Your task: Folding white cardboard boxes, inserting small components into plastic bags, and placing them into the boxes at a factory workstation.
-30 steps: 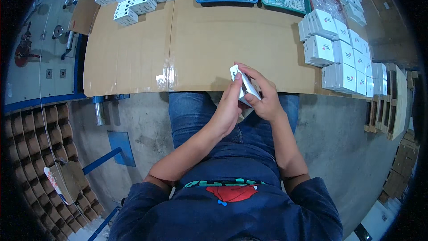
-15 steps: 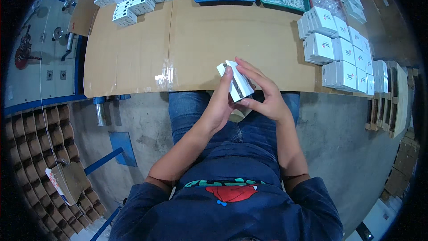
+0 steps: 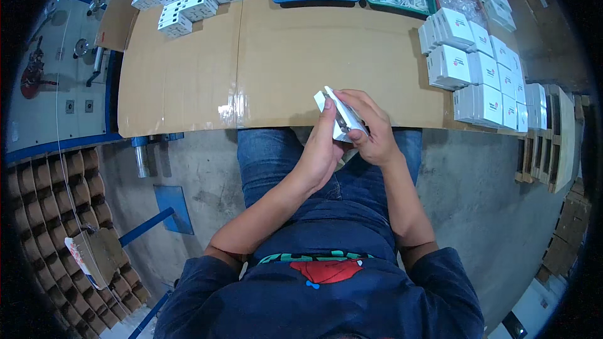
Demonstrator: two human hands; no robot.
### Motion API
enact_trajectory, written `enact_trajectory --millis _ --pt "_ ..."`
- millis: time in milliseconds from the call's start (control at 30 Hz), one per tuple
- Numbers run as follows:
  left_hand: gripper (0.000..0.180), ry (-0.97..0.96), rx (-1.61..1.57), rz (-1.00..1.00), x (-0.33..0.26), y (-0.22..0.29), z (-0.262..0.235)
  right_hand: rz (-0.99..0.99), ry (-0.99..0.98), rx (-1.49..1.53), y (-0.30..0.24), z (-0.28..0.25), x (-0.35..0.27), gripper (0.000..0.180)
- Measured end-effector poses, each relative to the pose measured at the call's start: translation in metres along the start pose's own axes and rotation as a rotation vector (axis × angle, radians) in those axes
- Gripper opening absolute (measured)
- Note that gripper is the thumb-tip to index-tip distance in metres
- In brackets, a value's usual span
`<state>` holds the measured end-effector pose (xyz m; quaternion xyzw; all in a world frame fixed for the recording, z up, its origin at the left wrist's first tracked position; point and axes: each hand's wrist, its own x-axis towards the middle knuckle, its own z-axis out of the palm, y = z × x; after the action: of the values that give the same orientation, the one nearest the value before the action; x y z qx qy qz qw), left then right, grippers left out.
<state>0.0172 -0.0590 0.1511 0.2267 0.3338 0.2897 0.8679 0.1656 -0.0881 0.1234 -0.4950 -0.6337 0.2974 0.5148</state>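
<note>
Above my lap, at the table's near edge, I hold a small white box-shaped piece (image 3: 345, 117) between both hands. A dark gap runs along its upward side. My left hand (image 3: 317, 157) is closed around its left and lower side, the thumb pressed near the top. My right hand (image 3: 378, 140) grips it from the right, fingers curled over the far side and thumb bent onto the near end. The hands cover much of the piece, so its underside is hidden.
Cardboard (image 3: 182, 75) covers the table. White blocks with dark openings (image 3: 198, 6) stack at the far left; white boxes (image 3: 485, 70) at the right. At the back, a blue tray (image 3: 319, 1) and a green tray (image 3: 399, 7) hold small white parts. A pallet (image 3: 553, 144) stands far right.
The white piece has tilted and shifted slightly to the right. My right thumb has moved up onto its near end, and my left hand has followed to the right.
</note>
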Motion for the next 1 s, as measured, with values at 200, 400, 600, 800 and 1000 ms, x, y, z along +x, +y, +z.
enact_trajectory --millis 200,400,600,800,1000 --pt "0.06 -0.038 0.032 0.003 -0.001 -0.004 -0.002 -0.062 0.026 -0.048 0.003 0.0 -0.003 0.072" --pt "0.059 -0.019 0.028 0.012 -0.002 -0.005 0.0 -0.054 0.036 -0.024 0.003 0.004 -0.004 0.07" --pt "0.057 0.017 0.031 0.028 -0.002 -0.006 0.002 -0.051 0.041 -0.014 0.002 0.004 -0.003 0.071" --pt "0.055 -0.003 0.034 0.042 -0.001 -0.007 0.002 -0.032 0.051 0.03 0.005 0.006 -0.005 0.076" --pt "0.053 -0.007 0.064 0.05 -0.001 0.0 0.0 -0.004 0.038 0.091 0.003 0.006 -0.001 0.083"
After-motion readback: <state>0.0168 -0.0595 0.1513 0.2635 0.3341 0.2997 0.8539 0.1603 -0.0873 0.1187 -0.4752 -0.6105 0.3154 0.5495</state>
